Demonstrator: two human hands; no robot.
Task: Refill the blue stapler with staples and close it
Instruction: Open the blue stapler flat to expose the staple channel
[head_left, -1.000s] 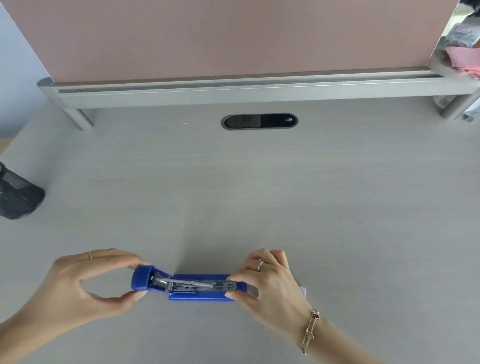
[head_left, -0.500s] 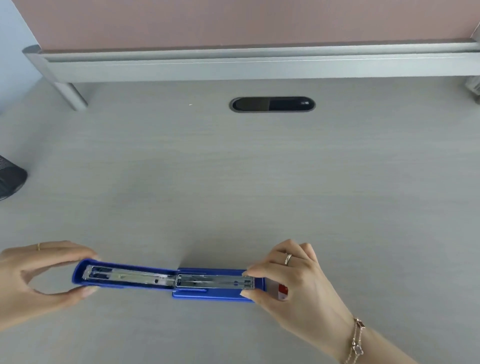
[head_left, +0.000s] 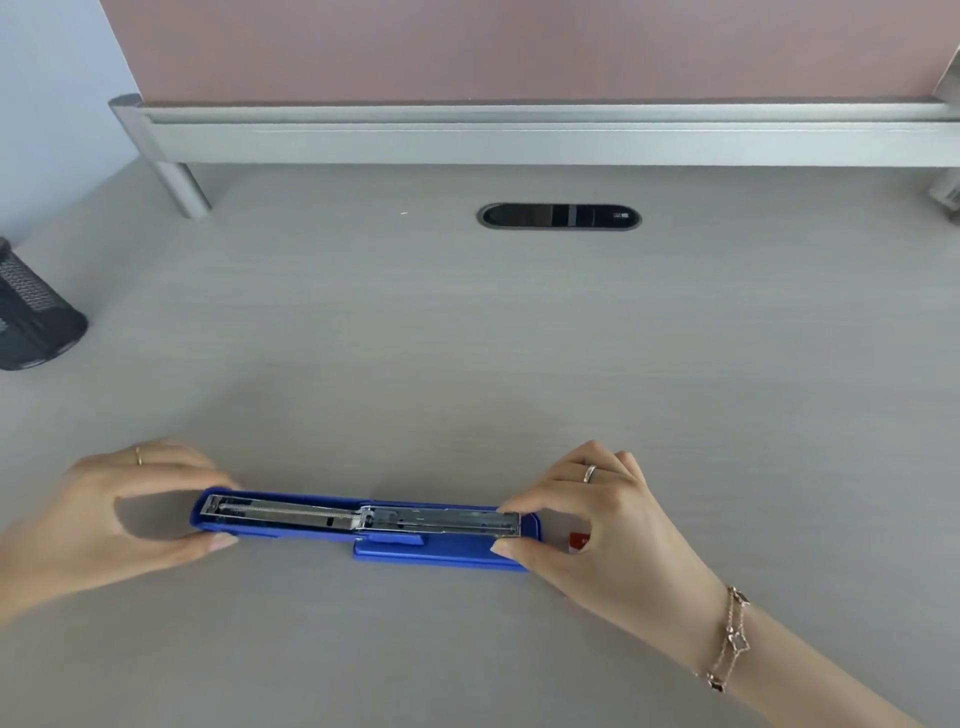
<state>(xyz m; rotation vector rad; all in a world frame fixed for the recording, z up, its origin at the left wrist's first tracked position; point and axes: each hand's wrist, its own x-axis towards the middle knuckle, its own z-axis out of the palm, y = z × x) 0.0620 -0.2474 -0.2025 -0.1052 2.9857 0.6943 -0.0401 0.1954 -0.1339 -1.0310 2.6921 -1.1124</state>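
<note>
The blue stapler (head_left: 395, 545) lies near the desk's front edge, folded out flat with its cover to the left and its metal staple channel facing up. My left hand (head_left: 109, 514) pinches the cover's left end between thumb and fingers. At the base's right end, my right hand (head_left: 597, 525) grips with thumb in front and fingers behind. A small white and red box (head_left: 577, 540) shows just behind my right palm, mostly hidden. I cannot tell whether staples lie in the channel.
A black mesh pen holder (head_left: 31, 312) stands at the left edge of the grey desk (head_left: 519, 364). A dark oval cable port (head_left: 558, 216) sits at the back, under a silver rail (head_left: 519, 135) and a pink partition.
The stapler's cover has swung from nearly folded over to lying flat on the left, carried by my left hand. My right hand kept its hold on the base. The camera view shifted.
</note>
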